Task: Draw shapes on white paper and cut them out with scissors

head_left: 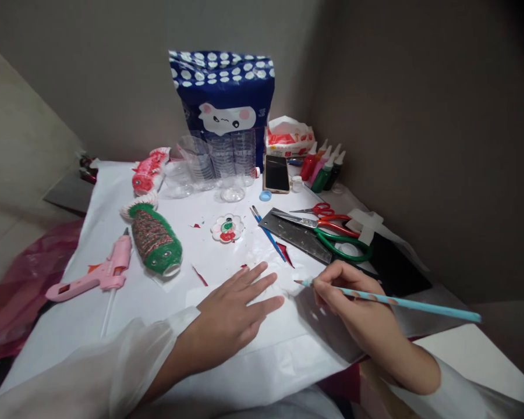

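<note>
My left hand (233, 314) lies flat with fingers spread on a sheet of white paper (266, 343) at the near edge of the table. My right hand (353, 305) is closed round a light blue pencil (402, 302), whose tip touches the paper just right of my left fingertips. A green painted bottle fish (155, 240) lies left of centre, and a red one (148, 170) lies farther back. A small paint palette (227, 227) sits in the middle.
A pink glue gun (96, 276) lies at the left. Red scissors (321, 216), green scissors (343, 243), a metal ruler (294, 234) and a blue brush (268, 234) are at the right. Clear bottles (227, 160), a blue dotted bag (222, 99), a phone (276, 173) and paint bottles (323, 166) stand behind.
</note>
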A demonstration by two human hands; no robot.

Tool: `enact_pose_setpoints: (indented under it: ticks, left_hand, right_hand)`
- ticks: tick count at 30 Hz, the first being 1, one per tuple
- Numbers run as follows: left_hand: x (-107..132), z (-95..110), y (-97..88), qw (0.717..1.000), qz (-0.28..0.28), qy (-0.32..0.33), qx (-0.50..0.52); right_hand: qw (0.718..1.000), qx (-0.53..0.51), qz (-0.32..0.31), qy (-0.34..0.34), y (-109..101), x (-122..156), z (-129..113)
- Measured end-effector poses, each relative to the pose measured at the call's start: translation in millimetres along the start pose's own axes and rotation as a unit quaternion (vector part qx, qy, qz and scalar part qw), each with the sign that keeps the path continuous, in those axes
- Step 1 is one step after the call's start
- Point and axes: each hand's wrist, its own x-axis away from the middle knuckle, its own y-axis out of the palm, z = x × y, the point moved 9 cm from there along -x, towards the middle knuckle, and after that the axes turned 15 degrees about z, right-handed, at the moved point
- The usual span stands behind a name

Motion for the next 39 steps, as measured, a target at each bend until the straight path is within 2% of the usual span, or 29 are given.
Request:
enact_pose_setpoints:
  ticks: [5, 9, 18, 28, 31, 35, 39]
  left_hand:
    - [0, 3, -2.3, 0.999, 0.018, 0.032, -0.003]
    - [1, 3, -6.7, 0.998, 0.042, 0.044, 0.002]
    - [1, 3, -5.5, 0.999, 0.037, 0.036, 0.006]
    - [1, 1, -1.8, 0.999, 0.018, 0.034, 0.006]
    - [0, 2, -2.8, 0.999, 0.021, 0.043, 0.008]
    - [0, 5, -6.3, 0.998, 0.034, 0.054, 0.008]
    - [-1, 7, -9.4, 0.998, 0.041, 0.056, 0.005]
  right_hand:
    - [0.998, 0.007, -0.065, 0.004, 26, 3, 5]
    - [0.996, 0.021, -0.089, -0.013, 36, 0, 15]
    - [0.993, 0.027, -0.103, -0.058, 39, 3, 6]
    - [0.991, 0.032, -0.106, -0.073, 38, 4, 2]
    - [0.992, 0.034, -0.108, -0.064, 38, 3, 6]
    - [0.995, 0.037, -0.095, -0.016, 36, 0, 17]
    - [0.994, 0.035, -0.104, -0.022, 38, 2, 17]
